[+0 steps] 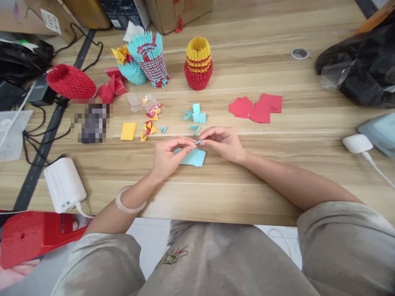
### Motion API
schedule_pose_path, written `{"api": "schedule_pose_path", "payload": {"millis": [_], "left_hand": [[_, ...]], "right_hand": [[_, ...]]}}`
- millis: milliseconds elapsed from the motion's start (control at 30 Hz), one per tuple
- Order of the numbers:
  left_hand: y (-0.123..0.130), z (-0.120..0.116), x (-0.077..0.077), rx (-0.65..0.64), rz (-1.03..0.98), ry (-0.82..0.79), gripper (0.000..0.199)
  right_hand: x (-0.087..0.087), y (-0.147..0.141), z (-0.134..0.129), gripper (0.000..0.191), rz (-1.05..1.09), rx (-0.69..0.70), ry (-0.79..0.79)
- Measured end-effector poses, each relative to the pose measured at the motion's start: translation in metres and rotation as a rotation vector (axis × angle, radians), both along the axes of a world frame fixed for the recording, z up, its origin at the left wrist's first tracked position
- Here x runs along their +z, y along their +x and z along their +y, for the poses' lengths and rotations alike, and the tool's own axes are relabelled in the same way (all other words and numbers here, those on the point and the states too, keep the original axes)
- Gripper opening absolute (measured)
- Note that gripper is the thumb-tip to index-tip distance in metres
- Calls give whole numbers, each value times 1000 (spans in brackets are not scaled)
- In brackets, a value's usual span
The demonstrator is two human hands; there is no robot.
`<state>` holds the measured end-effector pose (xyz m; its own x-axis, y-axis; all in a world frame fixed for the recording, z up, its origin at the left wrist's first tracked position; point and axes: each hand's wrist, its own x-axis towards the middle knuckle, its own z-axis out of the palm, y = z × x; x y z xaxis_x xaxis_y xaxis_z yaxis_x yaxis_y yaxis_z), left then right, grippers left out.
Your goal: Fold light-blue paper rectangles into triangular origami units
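Note:
Between my two hands is a small folded piece of light-blue paper [199, 141]. My left hand [171, 154] pinches its left end, and my right hand [224, 142] pinches the right end. Below the fingers lies a stack of light-blue paper slips [195, 158], partly covered by my left hand. Just beyond my fingertips rests a folded blue strip [194, 130]. Farther back is a loose group of folded blue pieces [196, 115]. A single small blue folded piece [163, 129] sits to the left, beside several yellow and red folded triangles [149, 127].
Red paper slips [261, 110] lie at right, a yellow paper stack [128, 131] at left. Folded-paper vases stand behind: red-and-yellow [198, 63], blue-and-red [152, 61]; a red one [71, 82] lies tilted. A white power bank [64, 185] and cables occupy the left edge.

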<state>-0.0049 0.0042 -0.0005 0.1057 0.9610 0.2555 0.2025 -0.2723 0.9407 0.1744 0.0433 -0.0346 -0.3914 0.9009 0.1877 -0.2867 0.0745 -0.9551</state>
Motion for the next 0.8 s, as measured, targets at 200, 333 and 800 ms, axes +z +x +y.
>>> {"api": "schedule_pose_path", "payload": {"millis": [200,333,800], "left_hand": [[1,1,-2,10,-29,42,4],[2,0,0,-4,-16,46,6],[2,0,-1,52,-21,7,16]], "right_hand": [[1,0,0,9,41,-23,58],[2,1,-1,4,46,-29,110],[4,2,0,4,58,-35,143]]}}
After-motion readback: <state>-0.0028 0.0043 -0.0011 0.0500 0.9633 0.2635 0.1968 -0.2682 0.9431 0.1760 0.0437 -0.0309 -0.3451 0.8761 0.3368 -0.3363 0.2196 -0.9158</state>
